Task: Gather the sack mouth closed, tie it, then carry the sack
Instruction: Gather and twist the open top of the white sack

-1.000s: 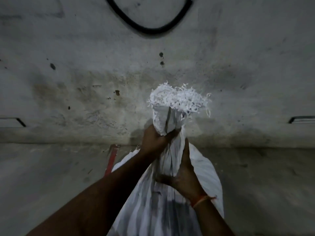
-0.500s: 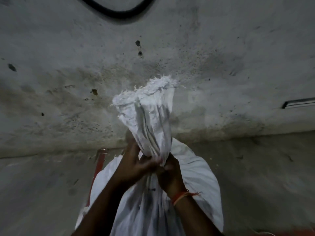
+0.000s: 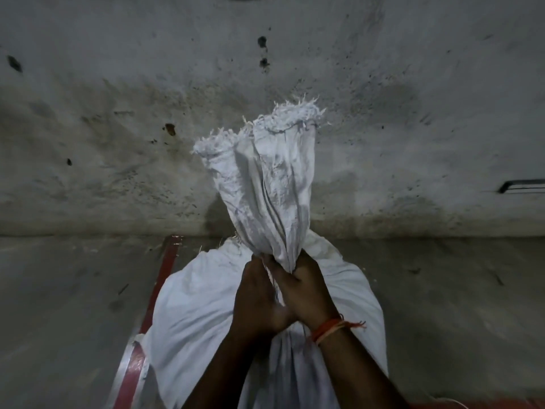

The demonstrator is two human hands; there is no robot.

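Left of the white sack (image 3: 206, 320), a red strip (image 3: 165, 276) is lying on the floor. The left hand (image 3: 256, 302) and right hand (image 3: 306, 290) are gripping its gathered neck (image 3: 271, 202) — fingers wrapped tight — frayed mouth standing upright above them.

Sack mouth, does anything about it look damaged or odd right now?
The top edge of the sack mouth is frayed, with loose white threads sticking up along the rim. Otherwise the white sack looks whole and no spill shows. Both hands, left hand and right hand, grip the gathered neck; no tie shows yet.
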